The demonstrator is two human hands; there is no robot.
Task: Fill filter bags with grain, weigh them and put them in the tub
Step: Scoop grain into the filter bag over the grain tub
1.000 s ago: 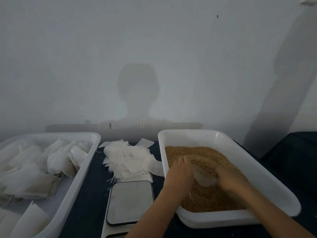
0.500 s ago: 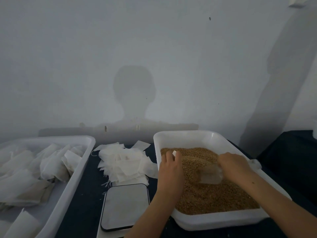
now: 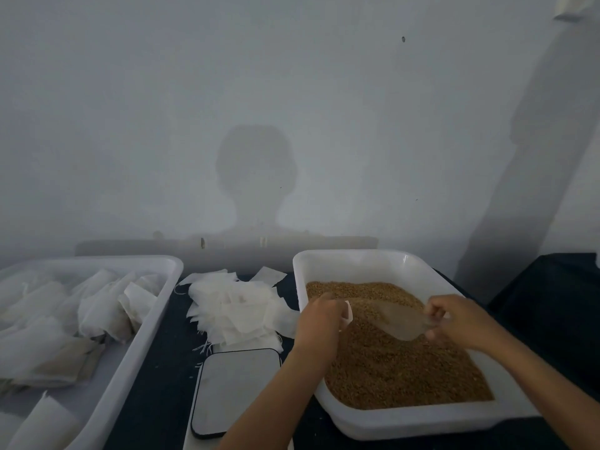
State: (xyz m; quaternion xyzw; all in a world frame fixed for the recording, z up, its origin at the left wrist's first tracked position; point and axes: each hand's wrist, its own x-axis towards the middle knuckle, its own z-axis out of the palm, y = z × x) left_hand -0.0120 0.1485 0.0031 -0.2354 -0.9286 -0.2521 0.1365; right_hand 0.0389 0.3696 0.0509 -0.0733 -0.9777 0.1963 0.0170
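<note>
Filter bag (image 3: 401, 321) stretched left to right over the grain (image 3: 406, 368), long axis level, left hand (image 3: 321, 323) pinching one end, right hand (image 3: 461, 321) fingers pinching the other

Tub (image 3: 162, 306) left; scale (image 3: 237, 389) middle; grain tray (image 3: 422, 423) right

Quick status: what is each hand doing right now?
Left hand: grips the filter bag at its edge.
Right hand: pinches the clear scoop over the grain.

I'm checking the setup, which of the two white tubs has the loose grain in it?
The right tub, under both hands; loose brown grain covers its floor. The left tub holds only white filter bags.
</note>
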